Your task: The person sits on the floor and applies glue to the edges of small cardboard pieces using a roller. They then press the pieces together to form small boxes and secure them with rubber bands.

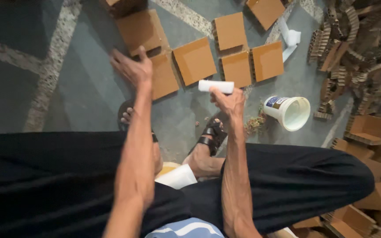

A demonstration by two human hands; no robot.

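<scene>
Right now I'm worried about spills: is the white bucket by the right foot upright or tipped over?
Tipped over. The white bucket lies on its side on the floor, its open mouth facing sideways.

A small floor-level cardboard workshop is shown. Square brown cardboard trays (195, 59) are laid in rows on the grey stone floor with pale speckled inlay strips (49, 70) toward 12 o'clock. A heap of corrugated cardboard strips (358, 39) is piled at 2 o'clock, and assembled open cardboard boxes (369, 130) are stacked at 4 o'clock. A white plastic bucket (289, 112) lies tipped at 3 o'clock.
</scene>
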